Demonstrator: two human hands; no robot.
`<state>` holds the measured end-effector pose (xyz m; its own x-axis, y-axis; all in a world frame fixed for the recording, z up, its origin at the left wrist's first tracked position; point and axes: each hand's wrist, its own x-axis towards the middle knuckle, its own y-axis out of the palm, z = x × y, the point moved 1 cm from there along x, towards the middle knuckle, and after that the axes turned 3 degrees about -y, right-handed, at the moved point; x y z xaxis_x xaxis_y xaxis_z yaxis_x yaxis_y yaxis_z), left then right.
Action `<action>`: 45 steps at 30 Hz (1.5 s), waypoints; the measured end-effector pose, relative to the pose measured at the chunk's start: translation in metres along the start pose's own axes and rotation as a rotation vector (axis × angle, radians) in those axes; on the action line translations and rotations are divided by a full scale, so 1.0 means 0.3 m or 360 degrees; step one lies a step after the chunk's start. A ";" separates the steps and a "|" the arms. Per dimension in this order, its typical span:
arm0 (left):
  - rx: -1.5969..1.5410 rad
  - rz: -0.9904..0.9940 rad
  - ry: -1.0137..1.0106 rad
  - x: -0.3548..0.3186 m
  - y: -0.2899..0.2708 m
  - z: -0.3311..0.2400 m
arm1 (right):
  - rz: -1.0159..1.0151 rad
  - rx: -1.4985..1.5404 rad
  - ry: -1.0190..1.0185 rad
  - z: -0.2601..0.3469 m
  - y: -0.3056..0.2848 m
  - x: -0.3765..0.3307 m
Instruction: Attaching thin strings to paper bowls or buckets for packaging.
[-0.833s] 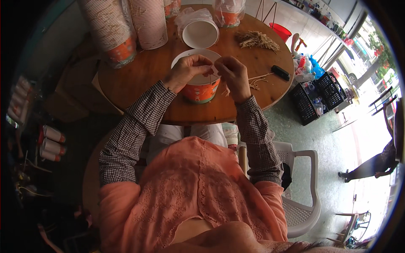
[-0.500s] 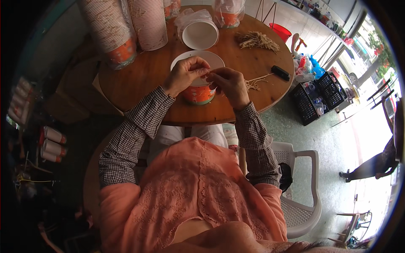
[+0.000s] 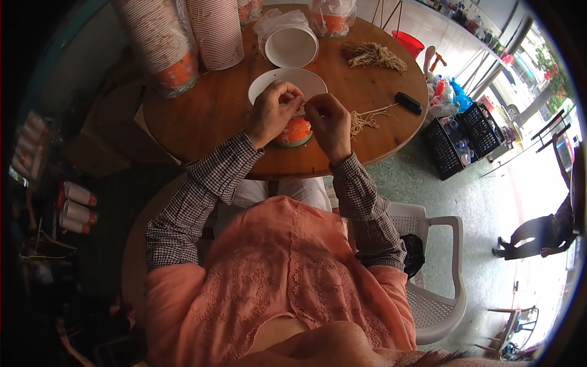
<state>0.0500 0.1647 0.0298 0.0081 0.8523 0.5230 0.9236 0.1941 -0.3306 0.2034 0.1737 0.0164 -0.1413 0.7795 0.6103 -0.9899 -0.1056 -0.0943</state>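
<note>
A white paper cup (image 3: 276, 84) with an orange printed side stands on the round wooden table (image 3: 208, 116), right in front of me. My left hand (image 3: 272, 111) pinches the near rim of the cup. My right hand (image 3: 327, 120) is next to it with its fingertips pinched on a thin tan string at the same spot on the rim. Both hands hide much of the cup's near side. A few loose tan strings (image 3: 369, 116) trail on the table to the right of my right hand.
A bundle of tan strings (image 3: 373, 56) and a small black object (image 3: 408, 103) lie at the right. Another white cup (image 3: 292, 44) and tall cup stacks (image 3: 165, 43) stand at the back. Black crates (image 3: 458, 137) and a white plastic chair (image 3: 435, 293) are on the floor.
My right hand has moved left and nearer, closing up to my left hand at the cup's near rim. The cup has stayed in place.
</note>
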 end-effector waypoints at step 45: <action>-0.0818 0.0570 -0.0646 0.011 -0.033 -0.054 | -0.0128 0.0241 -0.0046 -0.013 0.000 -0.031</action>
<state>0.0472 0.1577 0.0474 0.2918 0.9524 0.0880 0.9547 -0.2957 0.0349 0.2048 0.1687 0.0076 -0.0596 0.7711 0.6339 -0.9878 -0.1371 0.0738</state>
